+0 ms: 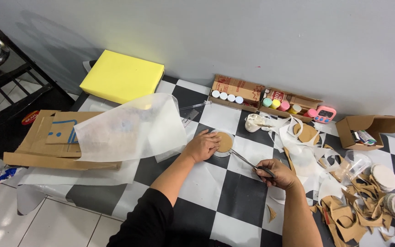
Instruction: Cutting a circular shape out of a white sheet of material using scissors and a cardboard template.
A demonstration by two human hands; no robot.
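Observation:
My left hand [202, 145] lies flat on the checkered table, its fingers pressing on a round brown cardboard disc [225, 142] that sits on a white paper circle. My right hand [275, 173] grips the handles of a pair of scissors [248, 162]. The blades point up and left toward the disc's lower right edge. A large translucent white sheet [131, 128] lies just left of my left hand, partly over flattened cardboard.
A yellow box [122, 76] sits at the back left. Flattened cardboard [46, 137] lies at the left edge. Two open boxes of small paint pots [252, 98], a pink timer [324, 114], a small open carton [366, 130] and heaps of paper and cardboard scraps [353, 206] crowd the right.

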